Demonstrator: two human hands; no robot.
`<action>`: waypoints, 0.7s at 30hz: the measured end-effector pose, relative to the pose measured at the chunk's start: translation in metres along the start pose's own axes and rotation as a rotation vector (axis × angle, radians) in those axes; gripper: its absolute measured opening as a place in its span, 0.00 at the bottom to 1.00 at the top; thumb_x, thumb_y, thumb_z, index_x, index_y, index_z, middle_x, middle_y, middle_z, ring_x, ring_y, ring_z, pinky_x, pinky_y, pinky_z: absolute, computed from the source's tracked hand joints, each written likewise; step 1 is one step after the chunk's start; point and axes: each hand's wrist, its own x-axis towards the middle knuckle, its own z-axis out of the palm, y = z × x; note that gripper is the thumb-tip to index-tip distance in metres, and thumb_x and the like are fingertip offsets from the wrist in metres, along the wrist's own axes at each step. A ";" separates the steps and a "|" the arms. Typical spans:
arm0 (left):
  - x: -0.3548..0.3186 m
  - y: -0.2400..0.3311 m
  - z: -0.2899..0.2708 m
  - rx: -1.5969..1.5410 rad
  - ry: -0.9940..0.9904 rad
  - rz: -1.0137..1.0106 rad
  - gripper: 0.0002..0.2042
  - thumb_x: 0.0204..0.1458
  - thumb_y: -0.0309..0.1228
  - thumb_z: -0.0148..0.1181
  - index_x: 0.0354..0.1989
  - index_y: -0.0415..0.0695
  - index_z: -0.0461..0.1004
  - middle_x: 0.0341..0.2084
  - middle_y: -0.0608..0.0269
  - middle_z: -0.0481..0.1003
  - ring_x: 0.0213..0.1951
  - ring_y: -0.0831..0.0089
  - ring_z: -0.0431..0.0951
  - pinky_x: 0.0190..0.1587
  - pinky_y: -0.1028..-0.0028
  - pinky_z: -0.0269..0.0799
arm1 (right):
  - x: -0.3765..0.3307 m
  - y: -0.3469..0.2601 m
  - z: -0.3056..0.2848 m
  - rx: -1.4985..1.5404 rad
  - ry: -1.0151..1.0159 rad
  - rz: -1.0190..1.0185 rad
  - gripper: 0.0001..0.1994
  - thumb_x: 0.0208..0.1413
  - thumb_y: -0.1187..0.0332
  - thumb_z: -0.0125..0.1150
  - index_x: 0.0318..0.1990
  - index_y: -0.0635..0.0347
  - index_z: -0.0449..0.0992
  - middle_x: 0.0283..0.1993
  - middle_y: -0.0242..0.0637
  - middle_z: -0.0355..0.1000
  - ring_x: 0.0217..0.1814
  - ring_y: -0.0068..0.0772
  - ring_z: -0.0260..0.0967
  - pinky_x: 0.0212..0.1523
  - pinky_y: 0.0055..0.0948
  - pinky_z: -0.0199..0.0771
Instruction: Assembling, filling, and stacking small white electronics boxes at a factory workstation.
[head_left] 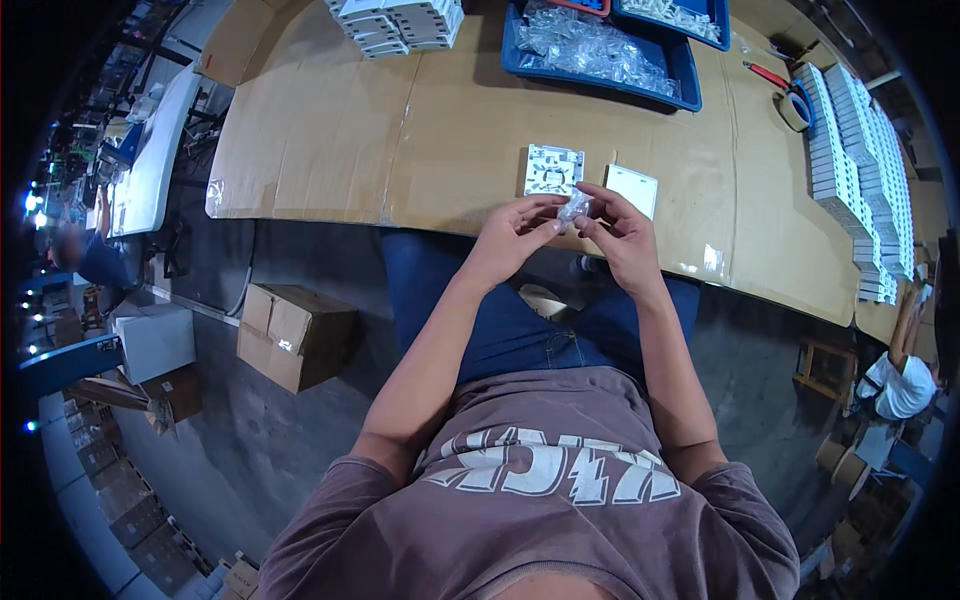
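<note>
Between my two hands, just over the table's near edge, is a small clear plastic bag (574, 208); what is inside it is too small to tell. My left hand (513, 238) pinches it from the left with thumb and forefinger. From the right, my right hand (622, 240) grips it the same way, fingers curled. Right beyond my hands lies a white square plastic housing (552, 168), its inner side up with a round fitting in the middle. To its right rests a flat white cover (633, 190), partly hidden by my right hand.
A blue tray (600, 92) of clear plastic bags stands at the back beside another tray (690, 30) of white parts. Stacked white housings (400, 25) sit far left, more stacks (850, 160) at right, near a tape roll (795, 112). A cardboard box (292, 335) is on the floor.
</note>
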 end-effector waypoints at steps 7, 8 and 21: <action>-0.001 -0.007 -0.006 0.098 0.068 -0.028 0.13 0.62 0.25 0.63 0.53 0.37 0.78 0.40 0.63 0.80 0.42 0.79 0.79 0.49 0.77 0.76 | -0.002 -0.004 0.002 -0.231 0.020 -0.012 0.20 0.61 0.77 0.66 0.61 0.57 0.78 0.41 0.28 0.75 0.42 0.18 0.69 0.41 0.20 0.72; -0.001 -0.006 -0.004 0.097 0.067 -0.027 0.13 0.62 0.25 0.63 0.53 0.37 0.78 0.40 0.63 0.80 0.42 0.79 0.79 0.49 0.77 0.76 | -0.002 -0.004 0.002 -0.308 0.034 -0.014 0.19 0.61 0.77 0.66 0.60 0.57 0.79 0.40 0.30 0.76 0.41 0.19 0.70 0.41 0.21 0.72; -0.006 0.001 -0.001 0.499 0.058 0.200 0.13 0.61 0.23 0.62 0.54 0.36 0.78 0.43 0.59 0.79 0.34 0.77 0.77 0.41 0.76 0.73 | 0.001 0.005 -0.003 -0.543 0.094 -0.208 0.12 0.59 0.77 0.67 0.50 0.62 0.83 0.39 0.36 0.80 0.37 0.22 0.74 0.38 0.24 0.74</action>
